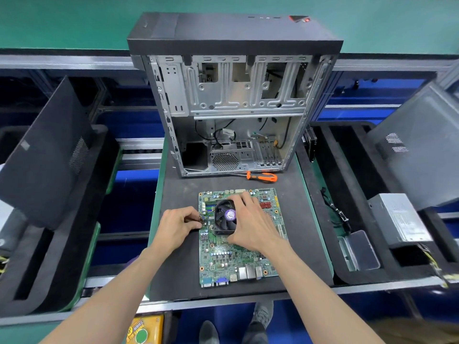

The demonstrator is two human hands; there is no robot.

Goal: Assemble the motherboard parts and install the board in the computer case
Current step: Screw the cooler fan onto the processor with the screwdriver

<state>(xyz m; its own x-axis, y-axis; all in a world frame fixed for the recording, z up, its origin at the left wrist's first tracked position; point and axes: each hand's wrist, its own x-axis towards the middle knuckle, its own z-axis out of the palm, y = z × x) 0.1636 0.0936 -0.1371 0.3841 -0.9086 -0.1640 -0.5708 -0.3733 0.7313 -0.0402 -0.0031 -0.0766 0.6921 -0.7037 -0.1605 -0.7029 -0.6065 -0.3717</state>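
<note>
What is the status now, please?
Left hand pinches fan cable; right hand grips cooler fan on motherboard. Case open, screwdriver before it.

— That flat green circuit board (233, 254) has blue ports and a black square fan (224, 217) with a purple round label.

— And the orange-and-black-handled screwdriver (262, 177) lies on the dark grey mat (298, 207), before the silver-grey metal case (236, 115).
</note>
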